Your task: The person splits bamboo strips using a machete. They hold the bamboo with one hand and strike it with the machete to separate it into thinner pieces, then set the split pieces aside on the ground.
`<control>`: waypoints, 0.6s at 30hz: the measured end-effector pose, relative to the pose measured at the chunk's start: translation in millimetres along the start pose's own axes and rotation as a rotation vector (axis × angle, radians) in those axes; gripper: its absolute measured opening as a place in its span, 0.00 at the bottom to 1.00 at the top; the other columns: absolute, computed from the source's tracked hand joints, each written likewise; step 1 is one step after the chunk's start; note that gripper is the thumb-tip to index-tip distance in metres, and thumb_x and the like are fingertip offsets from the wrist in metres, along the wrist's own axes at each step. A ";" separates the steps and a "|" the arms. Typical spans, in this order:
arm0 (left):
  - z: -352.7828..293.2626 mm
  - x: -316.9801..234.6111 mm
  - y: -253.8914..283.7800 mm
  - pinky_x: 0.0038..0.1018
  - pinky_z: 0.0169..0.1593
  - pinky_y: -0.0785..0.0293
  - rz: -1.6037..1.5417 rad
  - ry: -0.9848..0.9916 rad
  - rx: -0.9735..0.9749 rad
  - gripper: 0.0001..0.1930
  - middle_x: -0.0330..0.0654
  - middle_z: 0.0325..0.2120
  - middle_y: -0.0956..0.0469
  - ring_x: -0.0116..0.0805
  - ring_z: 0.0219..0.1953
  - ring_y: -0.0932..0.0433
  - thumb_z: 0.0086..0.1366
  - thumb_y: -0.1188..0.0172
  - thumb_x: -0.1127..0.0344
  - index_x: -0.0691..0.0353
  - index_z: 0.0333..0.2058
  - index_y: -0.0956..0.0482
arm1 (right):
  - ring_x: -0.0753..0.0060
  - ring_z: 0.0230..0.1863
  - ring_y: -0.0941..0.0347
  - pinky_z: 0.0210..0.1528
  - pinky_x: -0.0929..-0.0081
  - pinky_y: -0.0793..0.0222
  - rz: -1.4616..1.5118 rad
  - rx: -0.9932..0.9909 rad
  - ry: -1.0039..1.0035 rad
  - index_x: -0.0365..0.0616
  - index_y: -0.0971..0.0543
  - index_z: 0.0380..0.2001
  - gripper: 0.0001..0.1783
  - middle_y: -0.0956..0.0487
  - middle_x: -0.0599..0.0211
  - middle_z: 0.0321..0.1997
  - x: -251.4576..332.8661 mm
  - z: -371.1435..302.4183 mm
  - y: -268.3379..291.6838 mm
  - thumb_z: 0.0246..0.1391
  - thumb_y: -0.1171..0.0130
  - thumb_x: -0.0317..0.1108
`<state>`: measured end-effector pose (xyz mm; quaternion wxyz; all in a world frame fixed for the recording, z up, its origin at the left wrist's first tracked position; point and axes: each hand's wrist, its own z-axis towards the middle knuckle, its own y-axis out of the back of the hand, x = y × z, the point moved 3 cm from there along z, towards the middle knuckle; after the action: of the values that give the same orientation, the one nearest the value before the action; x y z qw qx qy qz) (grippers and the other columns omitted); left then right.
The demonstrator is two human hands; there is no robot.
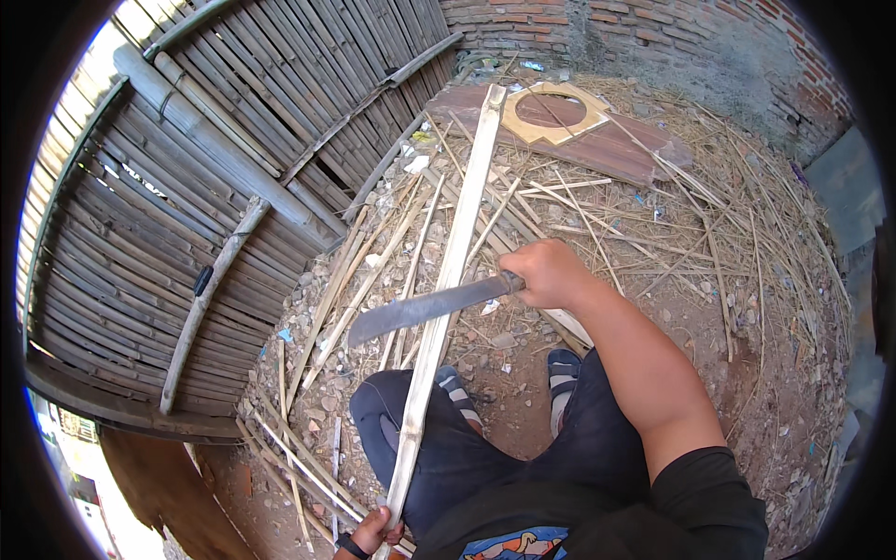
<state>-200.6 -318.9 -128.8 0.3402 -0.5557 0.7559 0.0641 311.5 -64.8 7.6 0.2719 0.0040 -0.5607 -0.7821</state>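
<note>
A long split bamboo strip (457,245) runs from my lap away toward the far boards, its pale inner face up. Near its lower end, beside my left thigh, my left hand (375,532) is closed around it. In front of my knees my right hand (541,273) grips the handle of a machete (434,306). The dark, broad blade points left and lies across the strip in view, over its middle. Whether the blade touches the bamboo I cannot tell.
Cut bamboo strips (359,289) litter the stony ground on both sides. A brown board (635,159) lies at the back, bearing a yellowish panel with a round hole (597,117). A bamboo-slat fence (121,271) stands left, a brick wall (644,42) behind. My sandalled feet (562,373) rest below.
</note>
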 end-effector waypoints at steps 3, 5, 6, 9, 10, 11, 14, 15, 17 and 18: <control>-7.6 2.5 -7.4 0.24 0.23 0.46 0.125 -0.157 -0.156 0.37 0.35 0.14 0.38 0.27 0.16 0.42 0.67 0.55 0.31 0.67 0.27 0.27 | 0.50 0.33 0.21 0.35 0.52 0.28 -0.097 0.017 0.191 0.50 0.23 0.27 0.08 0.21 0.62 0.23 27.3 3.6 8.6 0.40 0.36 0.33; -21.6 -7.0 -28.6 0.36 0.25 0.35 0.560 -0.391 -0.432 0.28 0.38 0.16 0.28 0.36 0.19 0.32 0.74 0.61 0.43 0.57 0.28 0.21 | 0.51 0.33 0.21 0.36 0.52 0.27 -0.105 0.008 0.117 0.50 0.22 0.27 0.08 0.21 0.60 0.24 25.1 4.5 26.8 0.40 0.35 0.33; -21.6 3.6 -31.1 0.35 0.25 0.36 0.432 -0.466 -0.503 0.24 0.40 0.16 0.29 0.37 0.19 0.32 0.75 0.58 0.50 0.61 0.28 0.22 | 0.50 0.34 0.20 0.36 0.53 0.27 -0.067 -0.015 -0.036 0.50 0.22 0.28 0.08 0.20 0.60 0.25 12.5 4.0 35.2 0.40 0.35 0.33; -42.5 -31.2 -76.6 0.38 0.25 0.35 0.574 -0.354 -0.598 0.24 0.47 0.16 0.28 0.42 0.19 0.30 0.75 0.59 0.52 0.63 0.29 0.23 | 0.50 0.34 0.20 0.37 0.53 0.26 0.015 -0.060 -0.338 0.50 0.20 0.30 0.11 0.19 0.57 0.26 -17.7 -3.0 50.7 0.39 0.35 0.33; -41.6 -32.7 -84.3 0.39 0.25 0.35 0.613 -0.346 -0.643 0.24 0.48 0.16 0.28 0.43 0.19 0.29 0.75 0.59 0.52 0.63 0.29 0.23 | 0.49 0.34 0.20 0.38 0.54 0.26 0.016 -0.062 -0.346 0.50 0.20 0.32 0.12 0.19 0.56 0.26 -21.0 -6.6 53.2 0.39 0.35 0.34; -40.7 -33.7 -88.0 0.40 0.25 0.35 0.652 -0.337 -0.687 0.24 0.50 0.17 0.27 0.45 0.20 0.28 0.75 0.59 0.52 0.64 0.30 0.23 | 0.49 0.34 0.20 0.38 0.54 0.26 0.017 -0.065 -0.354 0.50 0.19 0.33 0.12 0.19 0.55 0.26 -22.6 -9.5 56.2 0.39 0.35 0.34; -37.1 -30.4 -91.1 0.41 0.26 0.34 0.648 -0.354 -0.721 0.22 0.52 0.18 0.26 0.49 0.21 0.27 0.74 0.57 0.53 0.64 0.30 0.23 | 0.48 0.34 0.21 0.37 0.54 0.26 -0.017 0.234 -0.095 0.49 0.19 0.34 0.14 0.20 0.54 0.26 13.3 -7.7 40.6 0.39 0.35 0.34; -36.4 -30.3 -91.7 0.42 0.27 0.33 0.649 -0.325 -0.708 0.22 0.52 0.18 0.25 0.50 0.21 0.26 0.73 0.56 0.53 0.64 0.31 0.22 | 0.48 0.34 0.21 0.37 0.54 0.26 -0.021 0.261 -0.060 0.49 0.19 0.35 0.14 0.20 0.55 0.26 22.0 -8.1 41.5 0.39 0.35 0.35; -34.6 -21.1 -82.1 0.43 0.27 0.33 0.766 -0.365 -0.747 0.21 0.53 0.18 0.25 0.51 0.21 0.26 0.73 0.56 0.53 0.65 0.32 0.22 | 0.49 0.34 0.20 0.37 0.55 0.26 -0.013 0.302 0.014 0.48 0.18 0.35 0.14 0.20 0.55 0.26 37.3 -9.0 43.1 0.40 0.35 0.35; -32.0 -12.2 -72.6 0.44 0.27 0.32 0.826 -0.384 -0.768 0.21 0.53 0.18 0.25 0.52 0.21 0.26 0.73 0.55 0.53 0.65 0.33 0.22 | 0.49 0.34 0.20 0.37 0.56 0.26 0.046 0.264 -0.091 0.48 0.18 0.35 0.14 0.20 0.55 0.26 21.9 -9.5 43.9 0.40 0.35 0.34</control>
<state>-148.7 -351.6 -76.9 0.1922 -0.2773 0.7571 0.5594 314.3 -92.3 49.2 0.2610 -0.0088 -0.6706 -0.6943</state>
